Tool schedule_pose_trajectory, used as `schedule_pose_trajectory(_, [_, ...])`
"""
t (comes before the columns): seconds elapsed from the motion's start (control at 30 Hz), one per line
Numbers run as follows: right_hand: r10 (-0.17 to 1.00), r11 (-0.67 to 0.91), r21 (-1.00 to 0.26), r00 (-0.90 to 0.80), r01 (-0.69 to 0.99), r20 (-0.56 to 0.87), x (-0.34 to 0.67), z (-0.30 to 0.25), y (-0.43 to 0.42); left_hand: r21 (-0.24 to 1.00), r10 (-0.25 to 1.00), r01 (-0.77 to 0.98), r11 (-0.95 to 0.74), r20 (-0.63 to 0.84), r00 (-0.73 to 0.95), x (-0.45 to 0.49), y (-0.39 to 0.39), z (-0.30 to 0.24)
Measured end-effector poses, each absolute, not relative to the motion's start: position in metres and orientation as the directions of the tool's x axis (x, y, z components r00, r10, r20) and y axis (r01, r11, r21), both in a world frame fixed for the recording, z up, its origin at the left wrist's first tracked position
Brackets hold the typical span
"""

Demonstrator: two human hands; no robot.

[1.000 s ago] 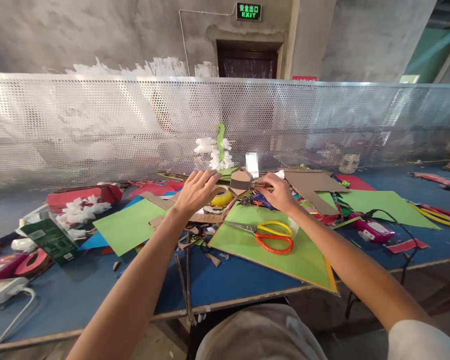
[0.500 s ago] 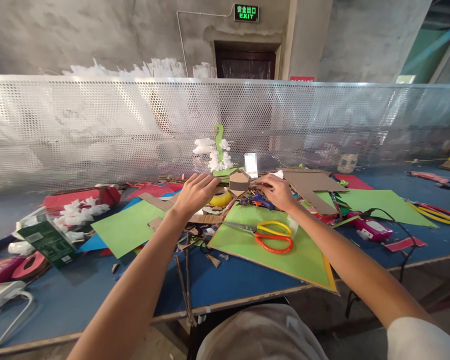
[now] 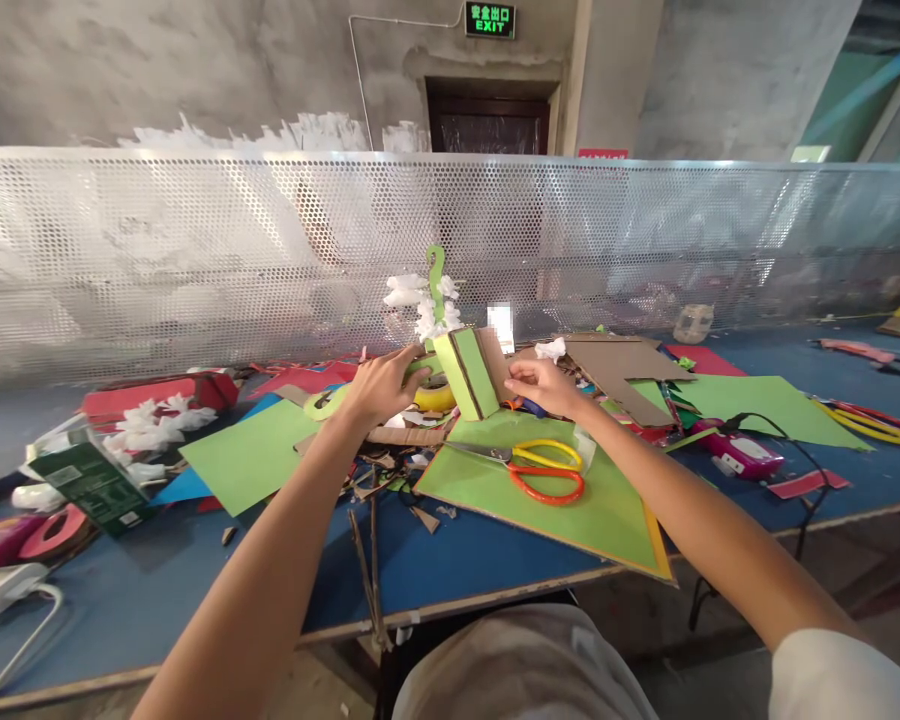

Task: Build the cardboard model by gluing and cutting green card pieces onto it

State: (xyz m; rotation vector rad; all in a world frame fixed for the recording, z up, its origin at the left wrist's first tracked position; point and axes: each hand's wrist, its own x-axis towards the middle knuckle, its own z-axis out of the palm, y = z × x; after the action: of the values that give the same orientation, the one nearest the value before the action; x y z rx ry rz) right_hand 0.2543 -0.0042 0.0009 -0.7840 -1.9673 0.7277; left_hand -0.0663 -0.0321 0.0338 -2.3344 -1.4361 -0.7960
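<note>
Both hands are holding a small folded cardboard piece [image 3: 471, 372] just above the cluttered middle of the blue table [image 3: 457, 565], tilted with its top leaning toward eleven o'clock. The left hand [image 3: 379, 385] is gripping it from nine o'clock, fingers curled narrowly against its left edge. The right hand [image 3: 544, 385] is pinching the brown flap from three o'clock between thumb and fingertips. Two faces of the piece are already showing green paper, with a dark seam between them. The flap under the right hand is showing bare brown board, so the covering looks only partly done. Directly behind the piece, a yellow tape roll [image 3: 436, 397] is lying on the scraps. At five o'clock from it, orange and yellow scissors [image 3: 544, 470] are resting unused on a green sheet [image 3: 487, 495]. At twelve o'clock, a green hook with white tufts [image 3: 435, 290] is standing before the perforated metal screen [image 3: 195, 250]. Well off at three o'clock, a pink glue gun [image 3: 735, 452] is lying with its cord trailing.
</note>
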Motion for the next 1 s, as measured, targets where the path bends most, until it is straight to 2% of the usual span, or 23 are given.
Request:
schedule_pose_trajectory(0.07, [0.787,0.583,-0.787,-0.383,0.201,0.484,0.252,0.000,-0.004,0.045,0.698,0.869,-0.494,0.616,0.365,-0.067,-0.030,0.033])
schedule_pose_trajectory(0.17, [0.842,0.491,-0.865,-0.314,0.107,0.439,0.249,-0.005,-0.001,0.035,0.555,0.835,-0.549,0.762,0.333,-0.066,-0.028,0.034])
schedule_pose_trajectory(0.23, [0.868,0.452,-0.891,-0.253,0.045,0.428,0.247,-0.008,0.002,0.104,0.484,0.785,-0.610,0.834,0.265,-0.065,-0.027,0.035])
schedule_pose_trajectory(0.3, [0.883,0.434,-0.901,-0.195,-0.009,0.427,0.247,-0.009,0.004,0.302,0.540,0.676,-0.672,0.824,0.169,-0.064,-0.024,0.034])
schedule_pose_trajectory(0.37, [0.893,0.416,-0.908,-0.165,-0.056,0.419,0.247,-0.008,0.003,0.587,0.715,0.491,-0.644,0.690,0.113,-0.062,-0.020,0.031])
schedule_pose_trajectory(0.43, [0.899,0.396,-0.914,-0.164,-0.085,0.405,0.245,-0.005,0.001,0.821,0.868,0.282,-0.496,0.474,0.147,-0.060,-0.015,0.025])
schedule_pose_trajectory(0.5, [0.903,0.383,-0.920,-0.177,-0.089,0.393,0.243,-0.003,-0.002,0.932,0.923,0.093,-0.350,0.326,0.202,-0.056,-0.011,0.018])
schedule_pose_trajectory(0.57, [0.899,0.380,-0.922,-0.206,-0.076,0.387,0.238,-0.002,-0.007,0.957,0.939,-0.111,-0.267,0.285,0.194,-0.051,-0.009,0.013])
schedule_pose_trajectory(0.7, [0.876,0.389,-0.920,-0.295,-0.038,0.382,0.228,-0.004,-0.017,0.870,0.955,-0.426,-0.250,0.293,0.037,-0.037,-0.010,0.011])
schedule_pose_trajectory(0.77, [0.867,0.395,-0.919,-0.323,-0.019,0.380,0.226,-0.005,-0.017,0.831,0.954,-0.478,-0.284,0.294,-0.055,-0.033,-0.010,0.012])
schedule_pose_trajectory(0.9, [0.854,0.436,-0.900,-0.330,0.030,0.402,0.237,-0.002,-0.009,0.806,0.935,-0.474,-0.354,0.305,-0.181,-0.033,-0.008,0.015])
schedule_pose_trajectory(1.0, [0.823,0.548,-0.792,-0.337,0.267,0.456,0.255,0.004,-0.002,0.799,0.918,-0.457,-0.392,0.306,-0.253,-0.043,-0.003,0.015])
